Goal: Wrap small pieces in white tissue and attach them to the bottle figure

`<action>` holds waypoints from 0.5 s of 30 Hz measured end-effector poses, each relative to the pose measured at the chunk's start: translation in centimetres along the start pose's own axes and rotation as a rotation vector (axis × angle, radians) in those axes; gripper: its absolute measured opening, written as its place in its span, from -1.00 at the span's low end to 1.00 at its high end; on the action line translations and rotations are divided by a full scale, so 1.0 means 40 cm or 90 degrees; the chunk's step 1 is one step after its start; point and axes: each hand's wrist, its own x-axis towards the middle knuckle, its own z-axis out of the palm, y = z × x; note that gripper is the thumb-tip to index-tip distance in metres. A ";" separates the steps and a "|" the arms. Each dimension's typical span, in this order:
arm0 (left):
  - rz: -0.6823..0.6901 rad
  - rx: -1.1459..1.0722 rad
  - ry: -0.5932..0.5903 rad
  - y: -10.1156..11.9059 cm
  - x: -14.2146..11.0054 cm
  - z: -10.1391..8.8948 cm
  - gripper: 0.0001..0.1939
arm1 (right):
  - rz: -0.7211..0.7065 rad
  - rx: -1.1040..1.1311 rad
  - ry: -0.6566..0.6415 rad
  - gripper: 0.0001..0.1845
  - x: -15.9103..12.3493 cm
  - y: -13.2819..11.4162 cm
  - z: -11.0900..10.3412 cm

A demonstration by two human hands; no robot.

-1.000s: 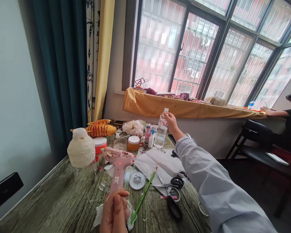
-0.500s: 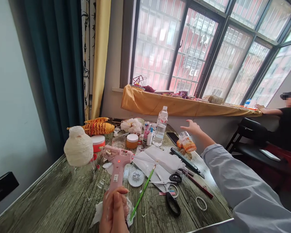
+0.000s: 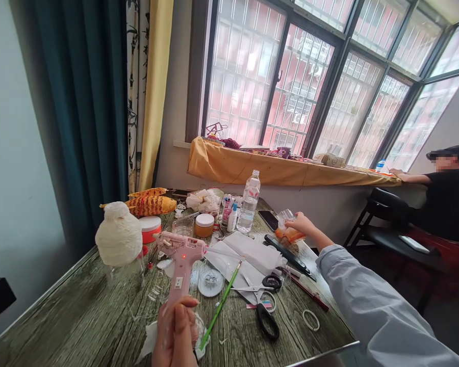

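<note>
My left hand (image 3: 178, 329) is wrapped round the handle of a pink hot glue gun (image 3: 183, 255), whose small red light is on and whose nozzle points left. A clear glue stick trails from its back. At the table's right side my right hand (image 3: 305, 224) has its fingers on a clear plastic cup with orange print (image 3: 295, 236), which lies tilted. Some of the cup is hidden by those fingers. A black phone (image 3: 268, 220) is just left of it, and a dark knife-like tool (image 3: 288, 255) lies in front.
Scissors (image 3: 265, 300), a green brush (image 3: 222, 308) and white paper sheets (image 3: 252, 252) cover the middle. Behind stand a water bottle (image 3: 248, 204) and a lidded jar (image 3: 204, 225). A white wrapped form (image 3: 118, 237) stands left. Another person (image 3: 449, 193) sits at far right.
My right hand has come down from above the cup, and its fingers have closed onto it. The left hand still holds the glue gun. The view has shifted slightly.
</note>
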 end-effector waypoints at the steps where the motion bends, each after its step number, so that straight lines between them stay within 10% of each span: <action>1: 0.000 -0.001 -0.001 0.001 -0.001 0.000 -0.45 | 0.001 0.010 0.007 -0.66 -0.010 0.006 -0.003; 15: -0.022 -0.040 -0.024 0.000 -0.004 0.002 -0.50 | -0.051 0.211 -0.016 -0.66 -0.168 0.114 -0.012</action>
